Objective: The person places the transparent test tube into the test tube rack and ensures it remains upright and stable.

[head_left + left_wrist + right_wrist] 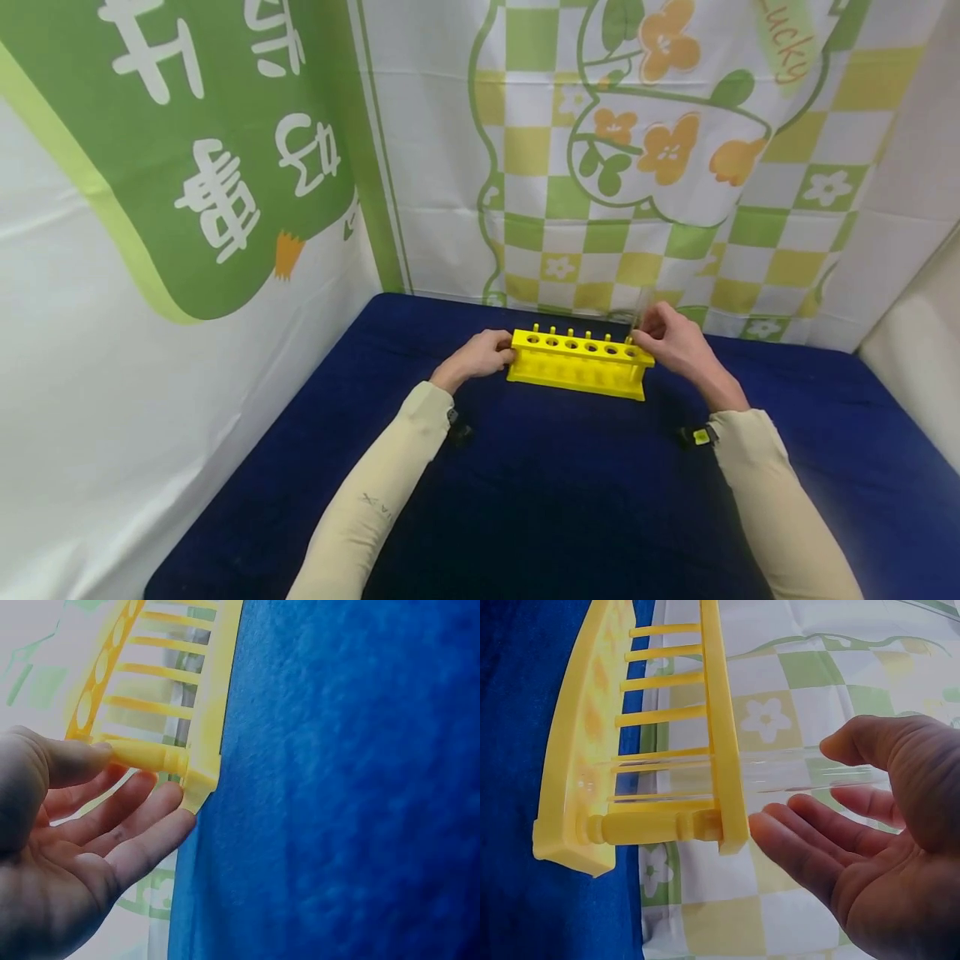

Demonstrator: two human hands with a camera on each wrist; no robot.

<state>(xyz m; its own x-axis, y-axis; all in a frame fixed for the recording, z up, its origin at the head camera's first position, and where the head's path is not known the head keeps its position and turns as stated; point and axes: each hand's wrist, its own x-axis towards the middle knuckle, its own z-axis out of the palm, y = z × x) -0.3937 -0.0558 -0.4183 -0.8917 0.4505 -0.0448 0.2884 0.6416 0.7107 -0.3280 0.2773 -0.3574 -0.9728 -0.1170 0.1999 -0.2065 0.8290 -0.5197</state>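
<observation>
A yellow test tube rack (576, 376) with a row of holes and short pegs stands upright on the dark blue cloth. My left hand (477, 355) holds its left end; in the left wrist view the thumb lies against the end post (142, 754) with the fingers at its far side. At the right end, a clear test tube (780, 774) passes through the last hole, its lower end near the rack's base. My right hand (677, 343) holds the tube's upper part between thumb and fingers, above the rack's top bar.
The blue cloth (570, 500) covers the table. A patterned curtain (442, 167) hangs behind the rack, and a white one with a green print (60, 350) hangs at the left. Dark straps (697, 436) sit at the wrists.
</observation>
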